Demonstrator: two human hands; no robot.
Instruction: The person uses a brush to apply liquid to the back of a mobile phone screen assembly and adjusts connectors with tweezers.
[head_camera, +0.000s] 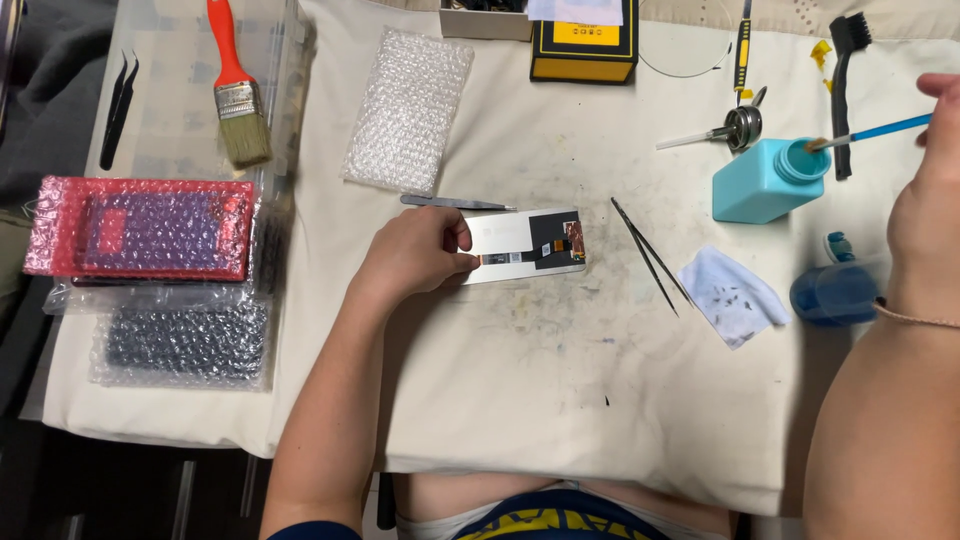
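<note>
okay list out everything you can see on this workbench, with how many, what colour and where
phone screen panel: 1, silver-grey, centre, under left hand
tweezers: 1, black, right of panel
metal tool: 1, grey, above panel
cloth: 1, white, stained, right
dispenser bottle: 1, turquoise, right
thin brush: 1, blue handle, tip at bottle
paintbrush: 1, red handle, upper left
bubble wrap: 1, clear, top centre
wrapped parcel: 1, pink, left
box: 1, yellow-black, top
left hand: on panel
right hand: holding thin brush
</note>
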